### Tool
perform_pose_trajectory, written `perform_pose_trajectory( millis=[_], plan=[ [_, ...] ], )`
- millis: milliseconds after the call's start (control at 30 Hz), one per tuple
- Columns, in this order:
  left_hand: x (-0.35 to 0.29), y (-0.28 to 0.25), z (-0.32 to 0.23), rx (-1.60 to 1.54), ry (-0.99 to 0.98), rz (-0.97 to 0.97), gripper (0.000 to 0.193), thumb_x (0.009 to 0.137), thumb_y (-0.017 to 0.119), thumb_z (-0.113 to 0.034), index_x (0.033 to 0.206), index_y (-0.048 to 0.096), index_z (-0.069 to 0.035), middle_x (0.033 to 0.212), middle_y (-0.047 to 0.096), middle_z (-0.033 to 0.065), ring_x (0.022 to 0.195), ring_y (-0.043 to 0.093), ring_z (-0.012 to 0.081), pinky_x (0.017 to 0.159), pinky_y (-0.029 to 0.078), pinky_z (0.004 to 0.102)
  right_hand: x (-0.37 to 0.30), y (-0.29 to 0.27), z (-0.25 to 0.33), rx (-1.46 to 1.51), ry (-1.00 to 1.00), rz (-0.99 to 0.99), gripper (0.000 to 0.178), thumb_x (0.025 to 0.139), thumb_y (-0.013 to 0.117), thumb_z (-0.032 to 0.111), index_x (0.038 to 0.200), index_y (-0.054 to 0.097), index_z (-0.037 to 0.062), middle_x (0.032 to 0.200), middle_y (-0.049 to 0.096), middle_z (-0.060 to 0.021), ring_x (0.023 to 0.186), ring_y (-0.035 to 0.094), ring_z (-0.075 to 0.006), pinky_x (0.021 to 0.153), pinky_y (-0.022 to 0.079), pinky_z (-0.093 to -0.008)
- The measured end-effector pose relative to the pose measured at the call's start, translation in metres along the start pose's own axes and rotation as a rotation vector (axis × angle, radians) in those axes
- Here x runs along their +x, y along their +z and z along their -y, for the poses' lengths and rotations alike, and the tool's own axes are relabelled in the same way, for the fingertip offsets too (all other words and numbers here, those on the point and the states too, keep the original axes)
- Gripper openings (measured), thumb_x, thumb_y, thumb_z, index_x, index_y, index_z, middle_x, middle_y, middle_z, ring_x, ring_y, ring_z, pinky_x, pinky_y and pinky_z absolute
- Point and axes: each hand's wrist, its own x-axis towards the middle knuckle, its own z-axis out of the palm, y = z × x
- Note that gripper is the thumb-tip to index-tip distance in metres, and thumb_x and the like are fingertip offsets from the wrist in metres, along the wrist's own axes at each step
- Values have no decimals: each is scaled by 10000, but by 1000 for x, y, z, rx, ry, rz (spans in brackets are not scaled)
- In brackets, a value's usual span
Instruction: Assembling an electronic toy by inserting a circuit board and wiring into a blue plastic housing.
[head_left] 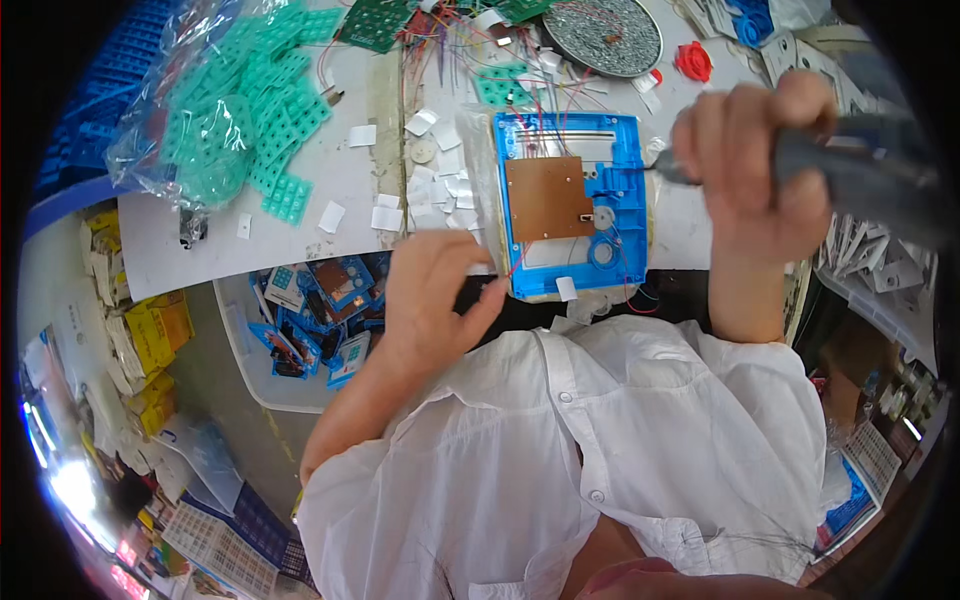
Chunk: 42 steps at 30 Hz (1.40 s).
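A blue plastic casing (628, 220) lies open-side up at the table's near edge, on clear plastic wrap. Inside it is a brown circuit board (545, 195), with a small round grey disc (603, 217) beside the board and thin red wires. My right hand (755, 150) is closed around a dark grey electric screwdriver (870, 175), raised at the casing's right; its tip points left toward the casing, and whether it touches is unclear. My left hand (435, 300) is at the casing's near left corner, fingers curved, thumb and forefinger apart, with nothing seen between them.
Teal rubber keypads (285, 120) pile up at left, partly in a clear bag. White paper pieces (455, 190) are scattered left of the casing. At the back are green circuit boards (375, 22), a round tray of screws (605, 40) and a red cap (692, 62). A bin (245, 350) holds blue assemblies.
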Motion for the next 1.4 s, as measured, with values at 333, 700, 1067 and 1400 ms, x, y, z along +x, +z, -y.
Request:
perform_pose_trajectory(
  millis=[333, 700, 1067, 1400],
  plan=[
    [-14, 21, -30, -98, -146, 14, 241, 748, 785, 12, 942, 649, -29, 860, 636, 116, 712, 607, 261, 616, 478, 341, -12, 122, 17, -1303, 347, -515, 531, 809, 793, 272, 1254, 605, 52, 963, 625, -86, 904, 599, -255, 801, 481, -406],
    [3, 30, -59, -267, -373, 160, 105, 852, 759, -34, 916, 679, -16, 685, 632, 48, 512, 509, 102, 489, 397, 264, -36, 117, -18, -527, 1045, -564, 133, 904, 682, 86, 996, 687, -10, 714, 682, -84, 634, 678, -150, 612, 533, -297],
    [32, 29, -64, -271, -447, 350, 148, 874, 773, -152, 915, 684, -43, 593, 625, 72, 492, 621, 209, 484, 456, 329, -41, 113, -19, -185, 1105, -556, 249, 982, 626, 64, 1196, 637, -62, 870, 749, -84, 742, 724, -122, 627, 572, -268],
    [31, 33, -61, -154, -360, 329, 118, 894, 748, -117, 950, 674, -43, 695, 676, 92, 556, 648, 231, 516, 489, 348, -33, 111, -20, -289, 1137, -508, 229, 981, 584, 32, 1205, 542, 16, 819, 745, -109, 635, 720, -160, 583, 550, -280]
  ],
)
